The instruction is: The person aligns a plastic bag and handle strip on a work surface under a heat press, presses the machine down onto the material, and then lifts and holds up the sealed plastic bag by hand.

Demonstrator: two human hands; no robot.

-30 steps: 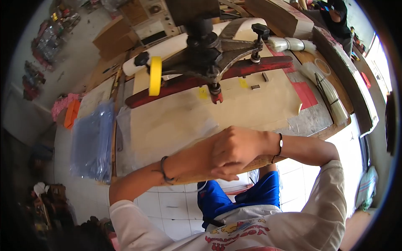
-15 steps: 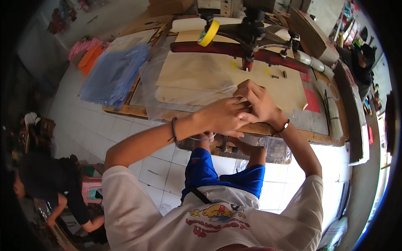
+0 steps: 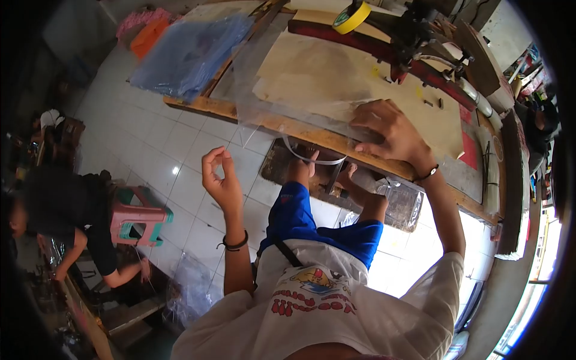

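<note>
My left hand (image 3: pixel 221 175) is raised off the table's left front side, over the tiled floor. Its fingers are curled and the thumb meets the fingertips; whatever they pinch, if anything, is too small to tell. My right hand (image 3: pixel 387 129) rests at the table's front edge, fingers bent and apart, touching the right end of a clear plastic sheet (image 3: pixel 282 114). That sheet lies over brown paper (image 3: pixel 312 66) and hangs past the edge at its left. A thin white strip (image 3: pixel 318 162) loops down below the table edge, between my hands.
A red sealing bar (image 3: pixel 354 43) with a roll of yellow tape (image 3: pixel 351 17) stands across the table. Blue plastic sheets (image 3: pixel 192 54) are stacked at left. A stool (image 3: pixel 139 216) and a bent-over person (image 3: pixel 66 210) are at lower left.
My hands were together above the table edge and are now apart. The left has swung left and back towards me; the right has lowered onto the sheet. The view has shifted.
</note>
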